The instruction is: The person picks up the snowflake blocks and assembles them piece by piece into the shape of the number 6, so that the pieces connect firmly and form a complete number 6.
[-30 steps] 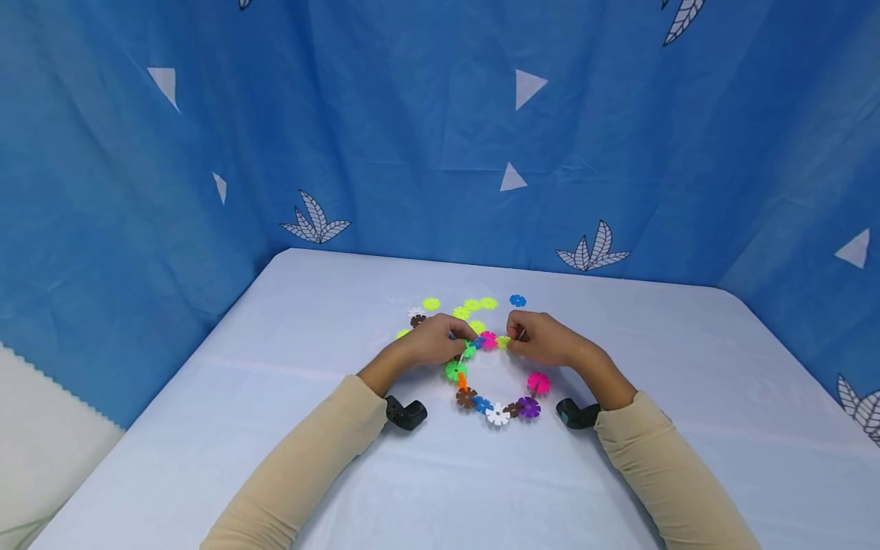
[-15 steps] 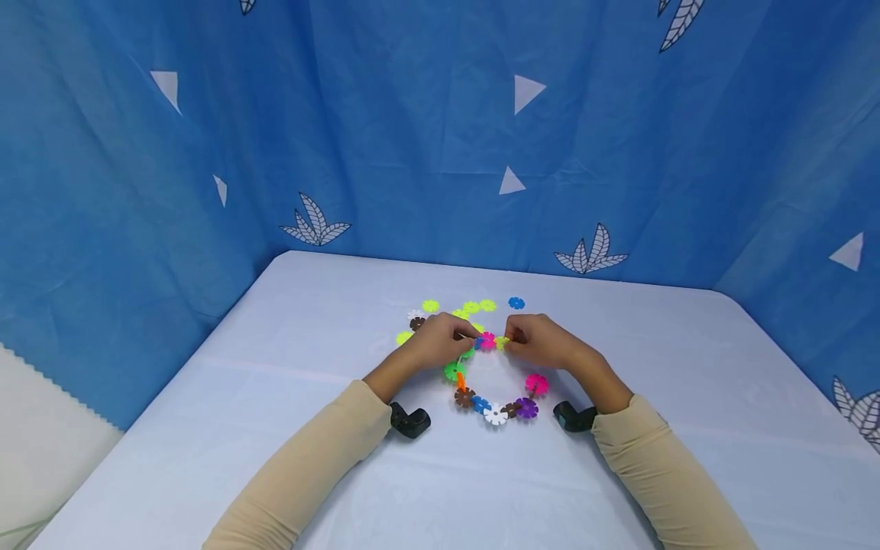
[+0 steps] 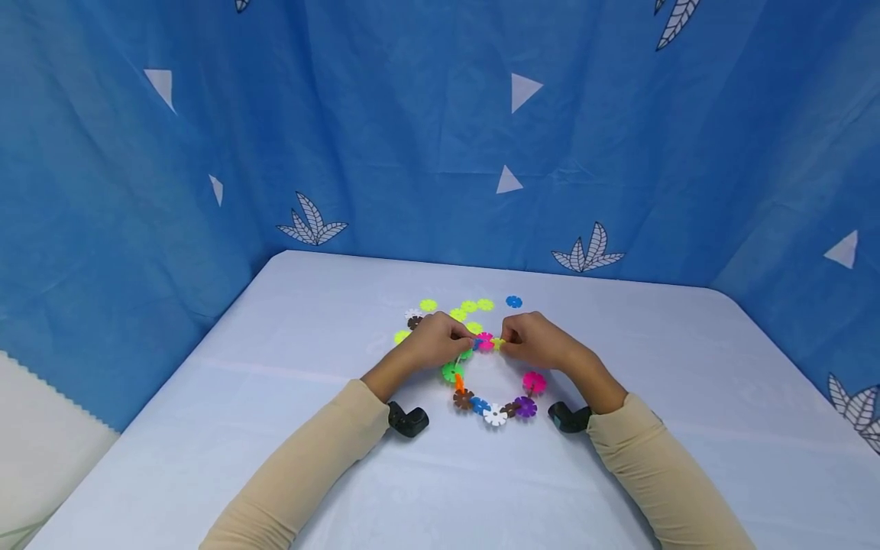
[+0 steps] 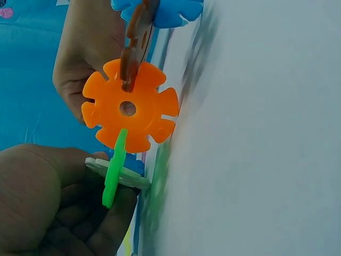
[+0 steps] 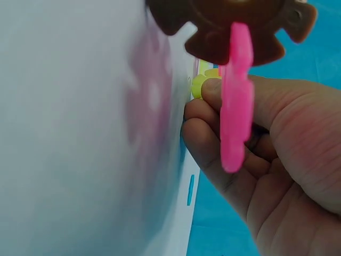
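Observation:
A chain of notched flower discs curves over the table, with a white disc (image 3: 495, 415) at its front and a pink disc (image 3: 534, 383) at its right end. My left hand (image 3: 435, 341) pinches the blue disc (image 3: 477, 344) at the chain's far side. Beside it is another pink disc (image 3: 485, 341), joined to a yellow disc (image 3: 498, 344) that my right hand (image 3: 539, 341) pinches. In the left wrist view an orange disc (image 4: 152, 125) and a green disc (image 4: 113, 176) stand before the left hand (image 4: 64, 202). The right wrist view shows the yellow disc (image 5: 198, 86) between thumb and finger.
Loose yellow discs (image 3: 469, 306) and a loose blue disc (image 3: 513, 302) lie behind the hands. A brown disc (image 3: 414, 323) and a white one (image 3: 412, 313) are at the left. Black devices (image 3: 409, 421) sit below both wrists, on the white table (image 3: 467, 489).
The left hand has shifted slightly toward the pink disc and its fingers now cover more of the blue disc. The right hand's fingers have closed in on the yellow disc.

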`<state>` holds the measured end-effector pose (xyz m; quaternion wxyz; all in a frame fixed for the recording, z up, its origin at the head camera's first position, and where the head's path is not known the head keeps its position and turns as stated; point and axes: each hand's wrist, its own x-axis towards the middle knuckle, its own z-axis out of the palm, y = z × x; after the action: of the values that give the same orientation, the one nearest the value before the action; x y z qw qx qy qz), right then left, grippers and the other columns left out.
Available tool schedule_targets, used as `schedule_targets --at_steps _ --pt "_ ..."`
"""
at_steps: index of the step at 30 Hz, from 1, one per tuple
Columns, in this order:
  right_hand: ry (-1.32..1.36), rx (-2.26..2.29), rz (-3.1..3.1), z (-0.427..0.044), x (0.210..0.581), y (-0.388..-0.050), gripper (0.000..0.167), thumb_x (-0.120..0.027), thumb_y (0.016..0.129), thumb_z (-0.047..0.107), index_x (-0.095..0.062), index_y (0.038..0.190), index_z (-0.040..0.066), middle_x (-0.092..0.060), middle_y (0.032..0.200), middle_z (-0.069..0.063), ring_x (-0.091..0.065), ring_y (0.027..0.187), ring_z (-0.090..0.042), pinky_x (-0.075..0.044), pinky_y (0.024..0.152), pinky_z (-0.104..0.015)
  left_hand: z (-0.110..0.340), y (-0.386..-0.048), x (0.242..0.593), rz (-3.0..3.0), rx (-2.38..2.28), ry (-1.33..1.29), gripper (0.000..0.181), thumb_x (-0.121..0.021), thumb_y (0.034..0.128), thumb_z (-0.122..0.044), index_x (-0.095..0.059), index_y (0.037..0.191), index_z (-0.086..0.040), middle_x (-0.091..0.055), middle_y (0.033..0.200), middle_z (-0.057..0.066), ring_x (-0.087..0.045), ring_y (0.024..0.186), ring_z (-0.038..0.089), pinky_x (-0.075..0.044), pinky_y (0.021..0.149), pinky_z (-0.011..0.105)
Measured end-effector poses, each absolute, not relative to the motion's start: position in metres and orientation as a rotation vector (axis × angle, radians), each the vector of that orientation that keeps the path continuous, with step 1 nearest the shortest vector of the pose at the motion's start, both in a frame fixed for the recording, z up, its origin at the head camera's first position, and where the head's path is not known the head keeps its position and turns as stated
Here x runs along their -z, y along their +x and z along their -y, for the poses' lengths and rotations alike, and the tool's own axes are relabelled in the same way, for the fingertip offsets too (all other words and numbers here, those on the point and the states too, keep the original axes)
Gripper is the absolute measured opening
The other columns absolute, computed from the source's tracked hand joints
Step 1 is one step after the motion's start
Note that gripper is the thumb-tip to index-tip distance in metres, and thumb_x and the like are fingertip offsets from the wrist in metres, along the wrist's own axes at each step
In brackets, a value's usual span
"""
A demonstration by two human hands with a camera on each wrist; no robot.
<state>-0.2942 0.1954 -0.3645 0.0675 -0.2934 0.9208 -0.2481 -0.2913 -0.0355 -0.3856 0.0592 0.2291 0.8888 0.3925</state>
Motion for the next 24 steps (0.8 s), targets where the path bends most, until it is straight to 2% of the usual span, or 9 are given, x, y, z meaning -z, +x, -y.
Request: schedule_targets --at_steps 6,10,18,24 --pt "-0.86 0.741 -2.777 -0.195 0.3647 -0.2946 0.014 -0.073 0.092 0.005 -0.063 0.084 0.011 -0.057 0.071 0.002 -0.053 0.067 -0.016 -0.047 0.06 -0.028 0.0364 -0.2924 0.3858 -2.687 -1.182 0.682 0.017 -0.068 0.0985 -0.017 -0.08 0.107 -0.009 -0.073 0.095 -0.003 -0.058 0.079 0.013 -0.047 0.066 0.026" --pt "-0.861 0.746 -2.779 -0.1964 0.3652 -0.296 0.012 -0.074 0.091 0.006 -0.064 0.087 0.011 -0.059 0.074 0.002 -0.054 0.07 -0.017 -0.049 0.063 -0.03 0.0368 -0.2925 0.3847 -2.665 -1.201 0.703 0.016 -0.067 0.0987 -0.018 -0.079 0.107 -0.009 -0.072 0.098 -0.003 -0.06 0.087 0.013 -0.051 0.076 0.029" --pt "-0.892 0.767 -2.754 -0.1972 0.3677 -0.2989 0.013 -0.077 0.089 0.004 -0.068 0.096 0.01 -0.064 0.083 0.003 -0.059 0.08 -0.017 -0.054 0.074 -0.031 0.0367 -0.2936 0.3843 -2.65 -1.222 0.596 0.037 -0.061 0.1026 -0.032 -0.064 0.135 -0.014 -0.068 0.111 0.004 -0.063 0.097 0.017 -0.054 0.085 0.036" --pt "-0.901 0.78 -2.702 -0.2007 0.3663 -0.2987 0.017 -0.076 0.089 0.0 -0.068 0.1 0.01 -0.066 0.091 0.002 -0.063 0.089 -0.018 -0.056 0.082 -0.034 0.0379 -0.2943 0.3845 -2.651 -1.166 0.639 0.03 -0.061 0.102 -0.025 -0.07 0.128 -0.012 -0.068 0.11 0.003 -0.062 0.1 0.019 -0.052 0.088 0.037"
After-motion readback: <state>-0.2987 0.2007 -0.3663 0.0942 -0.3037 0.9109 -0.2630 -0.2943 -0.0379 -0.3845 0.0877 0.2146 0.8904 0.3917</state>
